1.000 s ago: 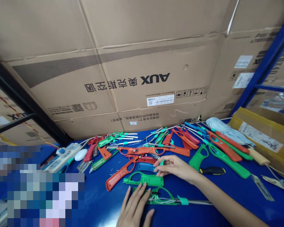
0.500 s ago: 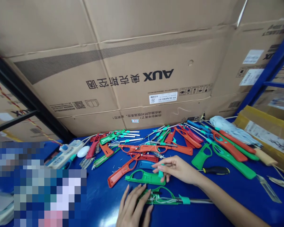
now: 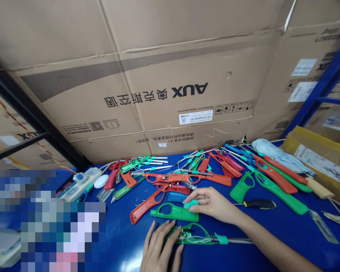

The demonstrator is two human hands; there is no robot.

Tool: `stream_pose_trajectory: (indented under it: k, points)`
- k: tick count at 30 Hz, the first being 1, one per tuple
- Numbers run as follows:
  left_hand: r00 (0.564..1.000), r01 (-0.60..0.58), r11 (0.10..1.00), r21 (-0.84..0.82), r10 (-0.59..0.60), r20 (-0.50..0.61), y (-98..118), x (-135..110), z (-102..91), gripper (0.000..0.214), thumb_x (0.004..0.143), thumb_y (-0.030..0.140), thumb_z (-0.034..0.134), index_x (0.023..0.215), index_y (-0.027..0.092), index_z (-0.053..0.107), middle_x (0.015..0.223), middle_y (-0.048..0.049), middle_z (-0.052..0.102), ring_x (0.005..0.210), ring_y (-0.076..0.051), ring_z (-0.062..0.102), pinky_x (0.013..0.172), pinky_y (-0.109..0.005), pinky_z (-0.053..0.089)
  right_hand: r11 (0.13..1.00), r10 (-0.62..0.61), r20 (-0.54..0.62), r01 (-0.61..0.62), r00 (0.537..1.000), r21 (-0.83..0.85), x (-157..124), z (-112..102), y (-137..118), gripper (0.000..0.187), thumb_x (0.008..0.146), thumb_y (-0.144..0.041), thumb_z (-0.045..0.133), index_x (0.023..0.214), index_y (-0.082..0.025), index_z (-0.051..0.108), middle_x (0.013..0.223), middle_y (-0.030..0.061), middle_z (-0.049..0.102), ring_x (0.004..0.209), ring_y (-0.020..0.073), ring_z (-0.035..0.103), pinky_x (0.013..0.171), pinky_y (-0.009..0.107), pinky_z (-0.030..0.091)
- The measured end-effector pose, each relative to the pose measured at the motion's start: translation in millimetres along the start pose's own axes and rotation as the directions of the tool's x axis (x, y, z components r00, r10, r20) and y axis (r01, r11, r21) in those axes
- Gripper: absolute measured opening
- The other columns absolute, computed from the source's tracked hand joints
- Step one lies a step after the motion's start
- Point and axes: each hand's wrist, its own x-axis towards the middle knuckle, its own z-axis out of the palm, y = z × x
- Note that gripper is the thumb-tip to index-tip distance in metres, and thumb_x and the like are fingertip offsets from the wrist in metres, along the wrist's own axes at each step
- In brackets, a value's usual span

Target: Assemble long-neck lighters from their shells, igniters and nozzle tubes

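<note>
**Open shell:** we have a green plastic lighter shell (image 3: 188, 235) lying open on the blue worktop (image 3: 124, 241), with wires inside, a steel tube (image 3: 238, 240) running out of it and a teal sleeve (image 3: 221, 238) on that tube.
**Left hand:** our left hand (image 3: 160, 245) lies on the shell's near end, fingers spread, pressing down rather than closed around it.
**Right hand:** our right hand (image 3: 212, 202) is narrowed to a pinch on a small teal plastic part (image 3: 190, 204).
**Things:** just below that pinch lies a second green shell (image 3: 174, 213); a blue plastic piece (image 3: 175, 197) and an orange shell (image 3: 147, 207) sit just beyond.
**Rest:** we see a black-handled screwdriver (image 3: 259, 204), a white power strip (image 3: 79, 187) and a cardboard AUX carton (image 3: 158, 64).
</note>
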Motion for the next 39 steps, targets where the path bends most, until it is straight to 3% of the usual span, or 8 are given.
stream_pose_trajectory:
  k: [5,12,19,24,27,31,35,39]
  points:
    - [1.000,0.011,1.000,-0.016,-0.011,-0.002,0,-1,2.2,0.025,0.090,0.021,0.049,0.112,0.025,0.062,0.110,-0.0052,0.069,0.105,-0.020,0.062,0.102,-0.042,0.039,0.995,0.038,-0.101,-0.029,0.994,0.093,1,4,1,0.044,0.064,-0.049,0.076,0.081,-0.018,0.051,0.076,0.0053,0.071,0.076,0.0221,0.071,0.070,0.035,0.057]
    - [0.999,0.033,0.997,-0.071,-0.031,0.021,0,-2,0.9,0.023,0.092,0.025,0.050,0.113,0.026,0.061,0.106,-0.0032,0.069,0.100,-0.019,0.063,0.102,-0.041,0.036,0.988,-0.057,-0.090,0.043,0.994,-0.151,-2,3,-2,0.032,0.073,-0.044,0.070,0.072,-0.015,0.057,0.065,0.0030,0.067,0.057,0.0145,0.065,0.058,0.026,0.052]
    - [0.997,0.082,0.994,-0.075,-0.081,0.019,0,0,-3.6,0.023,0.091,0.025,0.054,0.112,0.027,0.062,0.103,-0.0019,0.070,0.095,-0.019,0.064,0.101,-0.041,0.033,0.994,-0.011,-0.053,0.005,0.999,-0.110,-4,3,-1,0.038,0.072,-0.041,0.072,0.099,-0.015,0.064,0.062,0.0008,0.068,0.056,0.0164,0.068,0.056,0.026,0.054]
    - [0.993,0.120,0.989,-0.083,-0.121,-0.002,2,1,-6.0,0.024,0.089,0.025,0.056,0.111,0.028,0.063,0.099,-0.0015,0.070,0.091,-0.019,0.064,0.097,-0.039,0.036,0.996,0.040,-0.033,-0.043,0.999,-0.076,-1,7,4,0.037,0.060,-0.045,0.079,0.072,-0.014,0.062,0.054,0.0005,0.065,0.046,0.0154,0.065,0.044,0.022,0.050]
    - [0.992,0.123,0.988,-0.090,-0.124,-0.006,3,0,-6.4,0.023,0.089,0.023,0.056,0.111,0.027,0.063,0.099,-0.0023,0.069,0.091,-0.019,0.064,0.096,-0.040,0.037,0.998,0.043,-0.023,-0.044,0.999,-0.054,0,8,6,0.039,0.059,-0.046,0.080,0.073,-0.013,0.064,0.057,0.0019,0.067,0.050,0.0163,0.066,0.050,0.025,0.054]
    - [0.996,0.083,0.993,-0.087,-0.082,0.022,3,2,-6.8,0.025,0.089,0.020,0.055,0.111,0.028,0.063,0.104,-0.0037,0.068,0.096,-0.019,0.062,0.098,-0.041,0.038,0.992,-0.012,0.024,0.015,1.000,-0.127,-4,7,4,0.036,0.074,-0.046,0.069,0.085,-0.013,0.067,0.070,0.0074,0.072,0.068,0.0207,0.071,0.065,0.031,0.057]
    - [0.991,-0.003,0.998,-0.056,0.010,0.132,3,9,-8.6,0.031,0.085,0.021,0.061,0.115,0.028,0.060,0.107,-0.0055,0.065,0.100,-0.022,0.061,0.095,-0.043,0.042,0.951,-0.089,0.074,0.107,0.993,-0.290,-8,6,1,0.026,0.087,-0.039,0.055,0.094,-0.016,0.065,0.081,0.0087,0.074,0.077,0.0204,0.071,0.066,0.028,0.054]
    - [0.977,0.011,0.996,-0.087,0.008,0.213,9,19,-7.9,0.028,0.083,0.024,0.064,0.111,0.027,0.061,0.105,-0.0061,0.064,0.099,-0.023,0.060,0.090,-0.042,0.047,0.945,-0.170,0.062,0.180,0.984,-0.272,-9,5,-1,0.017,0.087,-0.034,0.057,0.088,-0.018,0.058,0.082,0.0069,0.074,0.077,0.0191,0.071,0.068,0.027,0.053]
